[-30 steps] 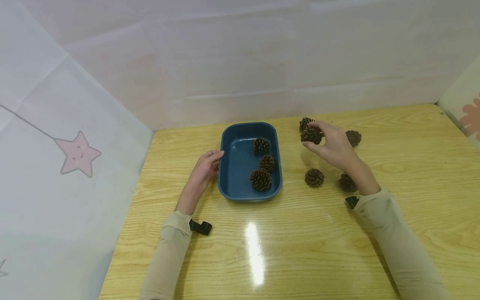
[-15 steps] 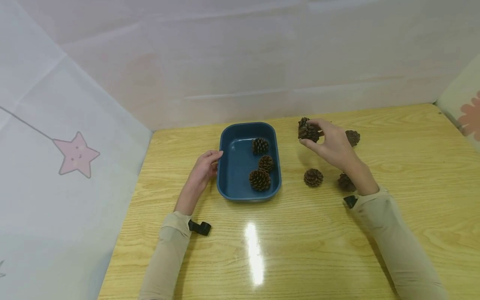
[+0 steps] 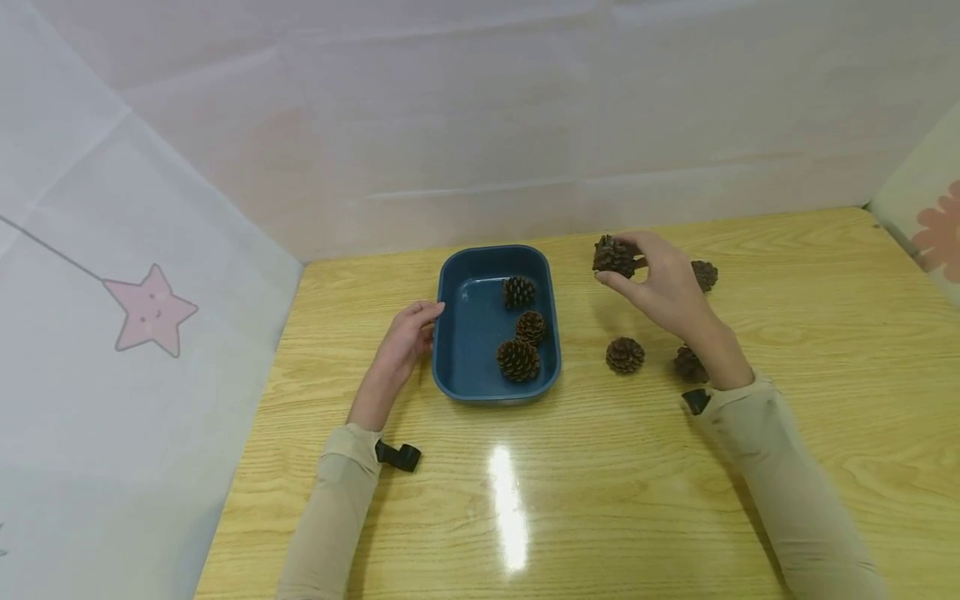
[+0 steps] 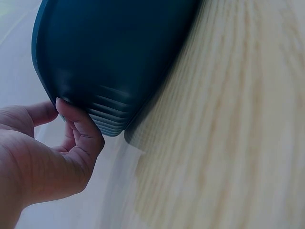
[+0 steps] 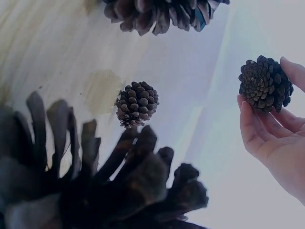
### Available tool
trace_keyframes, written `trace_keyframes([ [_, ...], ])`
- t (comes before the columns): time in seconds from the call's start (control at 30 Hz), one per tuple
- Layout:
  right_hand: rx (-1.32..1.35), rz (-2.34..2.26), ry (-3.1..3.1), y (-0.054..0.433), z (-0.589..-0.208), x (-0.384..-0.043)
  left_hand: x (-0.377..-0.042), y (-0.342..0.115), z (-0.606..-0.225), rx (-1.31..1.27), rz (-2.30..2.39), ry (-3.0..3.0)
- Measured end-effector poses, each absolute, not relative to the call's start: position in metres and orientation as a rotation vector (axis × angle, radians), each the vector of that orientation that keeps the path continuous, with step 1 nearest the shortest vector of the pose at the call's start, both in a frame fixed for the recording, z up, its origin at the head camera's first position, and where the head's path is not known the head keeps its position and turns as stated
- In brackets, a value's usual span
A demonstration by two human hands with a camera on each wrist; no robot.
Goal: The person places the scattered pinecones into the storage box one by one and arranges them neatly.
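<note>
My right hand (image 3: 670, 287) holds a brown pine cone (image 5: 265, 83) between thumb and fingertips, above the table at the back right. In the head view that cone overlaps another one behind it, which is mostly hidden. My left hand (image 3: 405, 337) grips the left rim of a dark blue rectangular tub (image 3: 467, 397); the left wrist view shows the fingers bent against its ribbed wall (image 4: 112, 112). Inside the tub, along its right side, lie a pine cone (image 3: 519, 292) at the back, a smaller pine cone (image 3: 531, 327) and a larger pine cone (image 3: 517, 360).
Right of the tub, a pine cone (image 3: 625, 356) lies on the wooden table (image 3: 600, 483). Another pine cone (image 3: 688, 364) is partly covered by the right wrist, and one more pine cone (image 3: 705, 275) sits behind the hand. A pale cloth wall (image 3: 465, 133) stands at the table's back edge.
My right hand has risen slightly and shifted a little left and back with its pine cone, which now covers more of the cone behind. The left hand and the tub stay put.
</note>
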State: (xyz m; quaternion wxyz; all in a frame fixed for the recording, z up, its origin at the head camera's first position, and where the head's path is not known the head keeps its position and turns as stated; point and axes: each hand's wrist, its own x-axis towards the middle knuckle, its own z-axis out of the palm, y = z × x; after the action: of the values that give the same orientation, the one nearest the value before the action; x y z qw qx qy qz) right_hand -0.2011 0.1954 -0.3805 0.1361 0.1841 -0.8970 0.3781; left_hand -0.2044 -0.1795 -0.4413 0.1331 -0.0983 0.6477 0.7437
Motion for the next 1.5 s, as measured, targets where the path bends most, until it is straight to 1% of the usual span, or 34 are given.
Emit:
trace_keyframes([
  [0.87,0.62,1.053,-2.555,0.181,-0.372,-0.205,-0.206,-0.18,-0.443,-0.295,2.137,1.885],
  [1.5,0.755,1.132,-2.509,0.147,-0.361,-0.211,-0.205,-0.18,-0.443,-0.276,2.174,1.839],
])
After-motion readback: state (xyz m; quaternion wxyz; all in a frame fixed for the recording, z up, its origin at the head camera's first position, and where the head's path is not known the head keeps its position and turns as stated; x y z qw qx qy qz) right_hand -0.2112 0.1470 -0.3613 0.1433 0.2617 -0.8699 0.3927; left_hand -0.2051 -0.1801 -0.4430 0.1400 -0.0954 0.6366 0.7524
